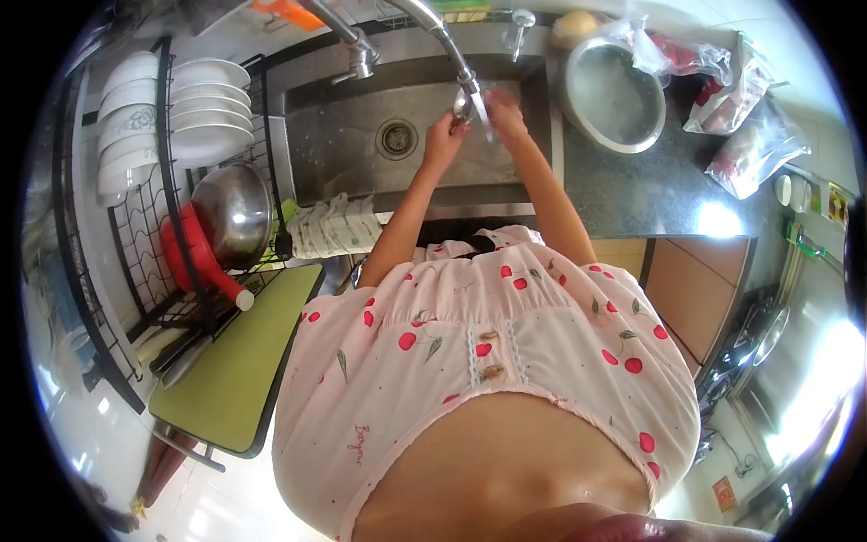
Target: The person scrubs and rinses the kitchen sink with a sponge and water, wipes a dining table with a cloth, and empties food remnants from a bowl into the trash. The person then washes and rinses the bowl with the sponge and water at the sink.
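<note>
My left hand is closed on a small shiny metal utensil over the sink. The utensil's rounded end points up beside the faucet spout; its exact kind is too small to make out. Water streams from the spout between my two hands. On the right side of that stream is my right hand, its fingers blurred by water and motion. Whether it holds anything does not show. The round drain lies to the left of my hands.
A large metal basin stands right of the sink, near plastic bags on the dark counter. Left, a black rack holds white bowls, plates and a steel bowl. A striped cloth hangs over the sink's front edge.
</note>
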Motion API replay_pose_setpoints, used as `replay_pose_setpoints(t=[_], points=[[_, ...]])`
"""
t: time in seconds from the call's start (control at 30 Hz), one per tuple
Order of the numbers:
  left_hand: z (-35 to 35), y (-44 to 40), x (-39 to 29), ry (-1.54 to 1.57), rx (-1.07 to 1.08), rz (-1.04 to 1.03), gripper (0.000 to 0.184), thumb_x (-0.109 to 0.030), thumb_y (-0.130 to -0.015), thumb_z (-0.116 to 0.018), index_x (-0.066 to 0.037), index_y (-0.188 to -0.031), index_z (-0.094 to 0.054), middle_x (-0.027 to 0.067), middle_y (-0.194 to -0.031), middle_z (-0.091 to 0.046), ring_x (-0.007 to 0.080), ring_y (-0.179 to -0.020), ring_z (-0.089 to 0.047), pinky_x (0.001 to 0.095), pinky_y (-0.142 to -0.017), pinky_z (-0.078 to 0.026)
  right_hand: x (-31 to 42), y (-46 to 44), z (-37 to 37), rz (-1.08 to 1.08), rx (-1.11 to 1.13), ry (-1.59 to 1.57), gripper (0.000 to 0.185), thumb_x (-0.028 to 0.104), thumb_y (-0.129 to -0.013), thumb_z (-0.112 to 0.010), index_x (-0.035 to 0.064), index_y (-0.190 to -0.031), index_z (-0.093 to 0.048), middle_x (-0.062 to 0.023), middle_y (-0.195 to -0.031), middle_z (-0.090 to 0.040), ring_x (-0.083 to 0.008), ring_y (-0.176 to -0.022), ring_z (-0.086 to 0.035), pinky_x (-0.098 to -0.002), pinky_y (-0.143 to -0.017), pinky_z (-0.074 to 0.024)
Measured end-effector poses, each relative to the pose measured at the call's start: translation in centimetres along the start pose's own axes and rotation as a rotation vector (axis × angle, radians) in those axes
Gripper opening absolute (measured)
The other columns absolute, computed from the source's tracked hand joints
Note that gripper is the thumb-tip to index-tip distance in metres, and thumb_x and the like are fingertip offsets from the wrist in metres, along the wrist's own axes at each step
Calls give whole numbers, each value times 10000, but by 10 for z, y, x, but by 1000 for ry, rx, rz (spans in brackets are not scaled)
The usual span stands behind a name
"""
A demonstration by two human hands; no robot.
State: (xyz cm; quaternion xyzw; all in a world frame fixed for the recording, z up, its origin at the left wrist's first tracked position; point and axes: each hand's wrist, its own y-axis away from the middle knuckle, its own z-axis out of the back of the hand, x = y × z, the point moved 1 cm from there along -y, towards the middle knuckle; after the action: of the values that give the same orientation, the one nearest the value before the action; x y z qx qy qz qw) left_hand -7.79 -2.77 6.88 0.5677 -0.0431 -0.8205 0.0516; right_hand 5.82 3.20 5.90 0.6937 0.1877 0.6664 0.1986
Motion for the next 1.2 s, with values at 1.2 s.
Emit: replay_pose_setpoints(t=[1.2], points=[[155, 138, 59, -669, -475, -22, 189, -140, -735, -564, -57, -902, -530, 133, -920, -544, 307, -887, -500, 426, -778, -381, 69, 95, -65, 1391, 336, 966, 116, 31, -775, -525, 33, -882, -569, -121, -830, -598, -289, -757, -586, -359, -636, -491]])
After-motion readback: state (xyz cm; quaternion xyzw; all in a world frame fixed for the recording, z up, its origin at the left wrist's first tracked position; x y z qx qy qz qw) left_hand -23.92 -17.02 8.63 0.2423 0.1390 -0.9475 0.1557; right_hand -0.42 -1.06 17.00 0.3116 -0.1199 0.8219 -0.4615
